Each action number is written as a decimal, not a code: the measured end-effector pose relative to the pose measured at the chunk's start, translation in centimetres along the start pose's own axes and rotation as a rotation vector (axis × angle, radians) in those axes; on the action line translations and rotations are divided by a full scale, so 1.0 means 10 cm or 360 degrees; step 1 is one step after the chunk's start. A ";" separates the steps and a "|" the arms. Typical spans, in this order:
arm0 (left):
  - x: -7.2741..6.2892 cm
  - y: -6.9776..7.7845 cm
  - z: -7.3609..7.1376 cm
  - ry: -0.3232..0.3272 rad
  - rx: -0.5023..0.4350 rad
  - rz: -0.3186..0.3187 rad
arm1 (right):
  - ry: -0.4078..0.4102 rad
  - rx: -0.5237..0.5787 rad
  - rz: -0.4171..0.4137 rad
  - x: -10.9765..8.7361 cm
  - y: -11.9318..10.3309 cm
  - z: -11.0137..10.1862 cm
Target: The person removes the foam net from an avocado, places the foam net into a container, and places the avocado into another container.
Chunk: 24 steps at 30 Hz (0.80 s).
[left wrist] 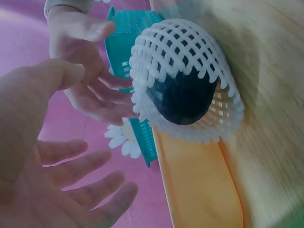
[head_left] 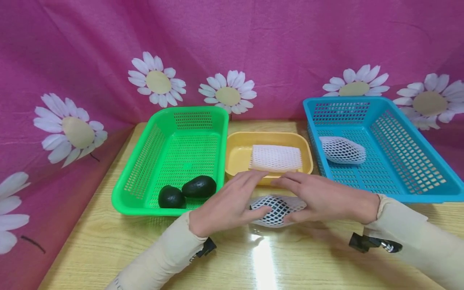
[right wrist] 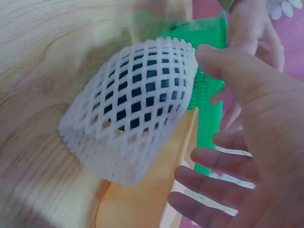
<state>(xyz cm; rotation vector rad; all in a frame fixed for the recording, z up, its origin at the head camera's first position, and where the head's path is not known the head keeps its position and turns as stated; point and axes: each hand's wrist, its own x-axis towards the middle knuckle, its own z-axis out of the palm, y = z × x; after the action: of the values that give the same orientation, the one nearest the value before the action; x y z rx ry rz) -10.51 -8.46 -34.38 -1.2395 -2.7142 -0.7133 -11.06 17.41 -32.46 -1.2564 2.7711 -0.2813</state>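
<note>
A dark avocado in a white foam net sleeve (head_left: 274,210) lies on the table between both hands. In the left wrist view the dark end of the avocado (left wrist: 183,102) shows at the sleeve's open mouth; the right wrist view shows loose net past its other end. My left hand (head_left: 228,203) hovers at the left side, fingers spread and relaxed, gripping nothing. On the opposite side my right hand (head_left: 328,196) is likewise loosely spread, its thumb (right wrist: 209,59) close to the net; whether it touches cannot be told.
At left stands a green basket (head_left: 127,177) with two bare avocados (head_left: 199,187). A yellow tray (head_left: 237,159) behind the hands holds flat foam nets (head_left: 276,157). The blue basket (head_left: 427,169) at right contains a netted fruit (head_left: 342,150). A pink flowered cloth hangs behind.
</note>
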 end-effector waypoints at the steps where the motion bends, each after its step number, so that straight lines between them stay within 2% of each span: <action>1: -0.01 0.00 0.00 0.0010 -0.0006 -0.0004 | 0.0025 -0.0010 -0.0001 -0.02 0.01 0.00; 4: -0.07 0.02 0.01 0.0036 0.0011 -0.0020 | 0.0116 -0.0033 -0.0028 -0.08 0.03 0.00; 8: -0.15 0.07 0.05 0.0043 0.0068 -0.0003 | 0.0165 -0.0041 0.0017 -0.14 0.03 0.02; 11: -0.16 0.08 0.09 0.0057 0.0077 0.0037 | 0.0202 -0.0055 0.0034 -0.16 0.01 0.04; 16: -0.17 0.06 0.18 0.0050 0.0051 0.0019 | 0.0278 -0.0094 -0.0002 -0.15 -0.03 0.11; 24: -0.22 0.01 0.39 -0.0002 0.0003 -0.0002 | 0.0275 -0.0039 -0.0022 -0.12 -0.06 0.32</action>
<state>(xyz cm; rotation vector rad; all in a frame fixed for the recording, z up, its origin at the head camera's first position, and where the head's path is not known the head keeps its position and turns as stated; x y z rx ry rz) -8.50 -8.20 -38.36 -1.2382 -2.7164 -0.7100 -9.32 17.53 -35.44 -1.3161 2.9187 -0.3755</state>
